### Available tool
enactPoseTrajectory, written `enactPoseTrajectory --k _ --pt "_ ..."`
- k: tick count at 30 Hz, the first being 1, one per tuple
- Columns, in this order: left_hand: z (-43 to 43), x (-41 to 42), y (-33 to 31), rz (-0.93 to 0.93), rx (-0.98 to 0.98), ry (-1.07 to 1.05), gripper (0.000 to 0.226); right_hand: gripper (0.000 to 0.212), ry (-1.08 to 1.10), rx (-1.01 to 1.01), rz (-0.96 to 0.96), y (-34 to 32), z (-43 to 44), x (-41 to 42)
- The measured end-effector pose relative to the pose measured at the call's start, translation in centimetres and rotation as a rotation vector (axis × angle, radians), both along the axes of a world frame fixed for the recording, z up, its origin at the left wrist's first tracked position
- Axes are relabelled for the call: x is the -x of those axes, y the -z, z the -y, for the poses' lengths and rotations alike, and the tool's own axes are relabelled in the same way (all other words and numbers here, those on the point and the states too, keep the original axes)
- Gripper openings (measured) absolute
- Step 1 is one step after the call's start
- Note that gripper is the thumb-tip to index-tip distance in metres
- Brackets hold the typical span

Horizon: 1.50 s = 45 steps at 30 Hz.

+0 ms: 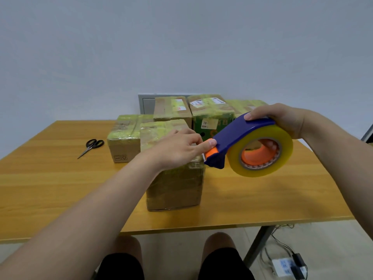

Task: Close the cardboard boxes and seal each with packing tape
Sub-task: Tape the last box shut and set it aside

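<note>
A closed cardboard box (174,188) wrapped in yellowish tape stands at the middle of the wooden table (262,199). My right hand (282,118) grips a blue tape dispenser (240,136) with a large roll of clear yellow tape (282,158), held just right of the box's top edge. My left hand (179,147) lies over the box top, its thumb pressing the dispenser's orange tab (212,151) at the cutter end. Its other fingers are curled loosely.
Several more taped boxes stand behind: one at the left (123,138), one at the back (171,108), a green one (212,116). Black scissors (91,146) lie on the left of the table. A power strip and cables (288,263) lie on the floor at right.
</note>
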State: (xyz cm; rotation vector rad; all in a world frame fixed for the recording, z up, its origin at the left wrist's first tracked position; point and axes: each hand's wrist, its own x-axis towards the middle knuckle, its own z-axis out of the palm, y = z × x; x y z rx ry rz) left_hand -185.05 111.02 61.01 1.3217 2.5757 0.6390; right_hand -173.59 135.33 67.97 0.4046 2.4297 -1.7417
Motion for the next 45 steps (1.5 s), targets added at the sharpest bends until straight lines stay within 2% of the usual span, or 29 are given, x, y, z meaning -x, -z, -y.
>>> enactPoseTrajectory --k 4,9,13,17,19,21,24,26,29,31,33,35,39,42,45 --pt "-0.9 0.8 0.6 -0.091 0.036 -0.045 0.08 0.079 -0.004 0.002 0.0 0.2 -0.6 -0.1" --pt "-1.5 0.7 1.0 -0.12 0.008 -0.088 0.077 0.07 -0.115 -0.028 0.008 0.3 -1.6 0.2" --pt "-1.6 0.5 0.9 -0.096 -0.038 -0.112 0.072 0.053 -0.183 -0.096 -0.003 0.2 -1.8 0.6" --pt "-1.1 1.1 1.0 -0.009 -0.102 -0.073 0.061 0.064 -0.235 -0.258 -0.003 -0.9 -0.6 0.6" --pt "-0.8 1.2 0.9 0.037 -0.146 -0.067 0.057 0.048 -0.236 -0.319 -0.014 -2.0 0.6 0.6" --pt "-1.1 0.9 0.7 0.006 -0.127 -0.075 0.056 0.034 -0.233 -0.406 0.002 -2.6 2.0 1.2" --pt "-1.4 0.4 0.6 -0.116 -0.007 -0.087 0.07 0.044 -0.353 -0.696 0.141 -1.4 3.9 2.5" --pt "-1.0 0.3 0.5 -0.106 -0.004 -0.079 0.073 0.042 -0.346 -0.718 0.169 -0.5 4.3 2.8" --pt "-0.2 0.0 0.0 0.002 -0.101 -0.067 0.061 0.04 -0.269 -0.7 0.137 -0.4 4.2 2.5" --pt "0.2 0.1 -0.7 0.107 -0.136 -0.053 0.054 0.046 -0.215 -0.746 0.087 -0.6 3.9 2.3" --pt "0.7 0.2 -1.3 0.123 -0.101 -0.024 0.056 0.049 -0.127 -0.785 -0.009 -1.0 3.5 2.2" --pt "1.1 0.6 -1.3 0.023 -0.065 -0.029 0.057 0.05 -0.007 -0.733 -0.103 -1.6 2.9 1.9" --pt "1.2 0.9 -0.1 -0.236 -0.116 0.013 0.053 0.046 0.234 -0.602 -0.303 -1.7 3.1 1.9" --pt "1.5 0.1 0.5 -0.591 -0.06 -0.009 0.073 0.048 0.382 -0.452 -0.452 -0.3 4.9 3.1" --pt "1.9 -1.1 0.5 -0.673 0.02 -0.055 0.093 0.049 0.499 -0.272 -0.598 1.0 7.8 4.8"
